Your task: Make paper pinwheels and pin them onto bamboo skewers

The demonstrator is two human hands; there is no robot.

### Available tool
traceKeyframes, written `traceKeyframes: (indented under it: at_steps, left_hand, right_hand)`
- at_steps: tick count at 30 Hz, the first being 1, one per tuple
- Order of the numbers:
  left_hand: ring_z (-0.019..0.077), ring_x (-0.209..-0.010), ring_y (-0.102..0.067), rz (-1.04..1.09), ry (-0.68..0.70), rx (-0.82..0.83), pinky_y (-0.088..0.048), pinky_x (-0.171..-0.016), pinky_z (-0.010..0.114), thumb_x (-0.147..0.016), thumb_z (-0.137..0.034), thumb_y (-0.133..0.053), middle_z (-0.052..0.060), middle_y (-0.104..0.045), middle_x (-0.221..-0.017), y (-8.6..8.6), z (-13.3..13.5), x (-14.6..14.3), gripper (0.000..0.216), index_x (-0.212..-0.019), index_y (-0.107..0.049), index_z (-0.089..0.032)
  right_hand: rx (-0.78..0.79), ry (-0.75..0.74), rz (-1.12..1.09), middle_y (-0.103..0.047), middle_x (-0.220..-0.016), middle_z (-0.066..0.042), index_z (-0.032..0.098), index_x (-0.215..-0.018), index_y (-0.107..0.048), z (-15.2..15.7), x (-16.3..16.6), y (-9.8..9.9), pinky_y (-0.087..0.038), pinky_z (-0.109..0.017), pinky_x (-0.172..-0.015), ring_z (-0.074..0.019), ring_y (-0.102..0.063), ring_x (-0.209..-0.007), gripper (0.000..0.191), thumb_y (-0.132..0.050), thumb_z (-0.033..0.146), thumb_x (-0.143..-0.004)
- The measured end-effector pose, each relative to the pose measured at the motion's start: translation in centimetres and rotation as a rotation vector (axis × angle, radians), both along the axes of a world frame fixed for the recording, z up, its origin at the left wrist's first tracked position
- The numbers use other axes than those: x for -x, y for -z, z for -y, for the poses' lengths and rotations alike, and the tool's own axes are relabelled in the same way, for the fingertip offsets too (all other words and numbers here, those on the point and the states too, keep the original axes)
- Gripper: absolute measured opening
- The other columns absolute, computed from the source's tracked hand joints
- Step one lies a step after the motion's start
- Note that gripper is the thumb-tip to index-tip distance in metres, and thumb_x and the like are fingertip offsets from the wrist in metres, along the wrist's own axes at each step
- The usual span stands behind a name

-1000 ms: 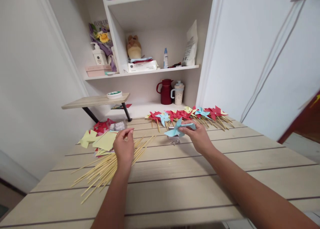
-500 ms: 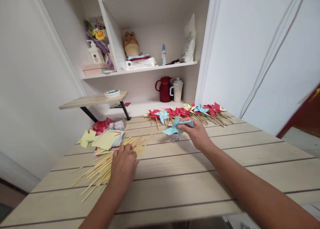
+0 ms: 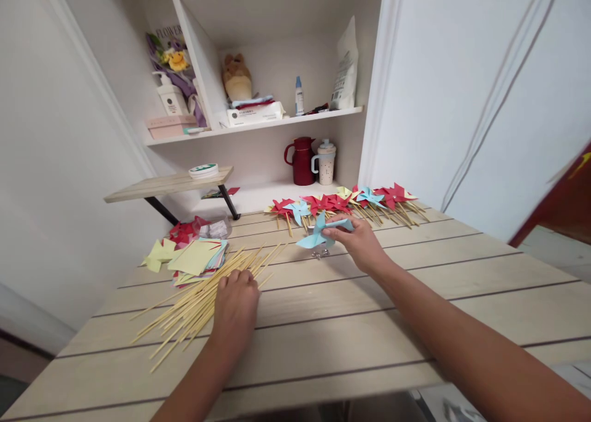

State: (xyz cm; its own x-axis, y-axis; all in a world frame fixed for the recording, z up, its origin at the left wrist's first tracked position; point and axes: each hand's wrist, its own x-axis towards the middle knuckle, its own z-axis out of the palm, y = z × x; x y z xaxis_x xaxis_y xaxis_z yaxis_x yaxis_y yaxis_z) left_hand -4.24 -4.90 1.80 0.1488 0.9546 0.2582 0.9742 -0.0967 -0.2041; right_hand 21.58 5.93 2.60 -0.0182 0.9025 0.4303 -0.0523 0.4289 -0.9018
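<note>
My right hand pinches a light-blue paper pinwheel between thumb and fingers, holding it above the table. Below the pinwheel lie several small metal fasteners. My left hand is closed at the right side of a loose pile of thin wooden sticks. One stick's end pokes out past its knuckles, apart from the pile; the fingertips are hidden from view. Behind the pile sits a stack of coloured paper sheets, with a yellow folded pinwheel to its left.
Finished pinwheels on sticks lie in a row along the table's back. Red folded paper and a clear box stand under a small raised shelf. A red jug and a cup stand behind.
My left hand has shifted slightly right, and one stick now sticks out apart from the pile. My right hand still holds the blue pinwheel. The view has shifted a little.
</note>
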Motion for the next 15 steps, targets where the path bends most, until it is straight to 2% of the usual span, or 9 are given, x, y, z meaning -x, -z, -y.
traceKeyframes:
  at_steps: [4,9,12,15]
  left_hand:
    - [0.0294,-0.094,-0.059,-0.033,0.001,0.013,-0.038,-0.081,0.042,-0.086,-0.007,-0.046,0.014,-0.071,-0.094,-0.1,-1.1,-0.8,0.029,-0.085,-0.074,-0.017]
    - [0.0287,-0.096,-0.059,0.069,0.033,0.038,-0.037,-0.083,0.041,-0.086,-0.008,-0.047,0.013,-0.072,-0.093,0.2,-2.9,-3.6,0.026,-0.083,-0.072,-0.014]
    - [0.0279,-0.095,-0.06,0.168,0.065,-0.008,-0.037,-0.084,0.041,-0.088,-0.013,-0.049,0.012,-0.073,-0.091,0.3,-3.7,-5.3,0.024,-0.081,-0.071,-0.015]
    - [0.026,-0.091,-0.062,0.354,0.07,-0.089,-0.04,-0.083,0.039,-0.087,-0.016,-0.053,0.009,-0.073,-0.089,0.5,-4.3,-6.1,0.019,-0.078,-0.07,-0.018]
  right_hand:
    - [0.027,-0.017,-0.046,-0.069,-0.075,-0.001,0.02,-0.077,-0.072,0.3,0.5,-0.1,-0.047,-0.031,-0.066,-0.0174,-0.061,-0.071,0.022,-0.084,0.033,-0.064]
    - [0.163,-0.157,-0.324,-0.069,-0.068,0.001,0.019,-0.075,-0.072,0.5,1.5,0.0,-0.049,-0.028,-0.061,-0.015,-0.062,-0.063,0.025,-0.087,0.032,-0.06]
    - [0.187,-0.229,-0.478,-0.073,-0.075,0.0,0.018,-0.078,-0.072,0.3,1.6,-0.1,-0.052,-0.027,-0.065,-0.0149,-0.064,-0.069,0.029,-0.089,0.029,-0.058]
    - [0.238,-0.299,-0.612,-0.074,-0.079,-0.001,0.017,-0.08,-0.071,0.1,1.8,0.0,-0.055,-0.028,-0.068,-0.0158,-0.067,-0.073,0.03,-0.09,0.027,-0.059]
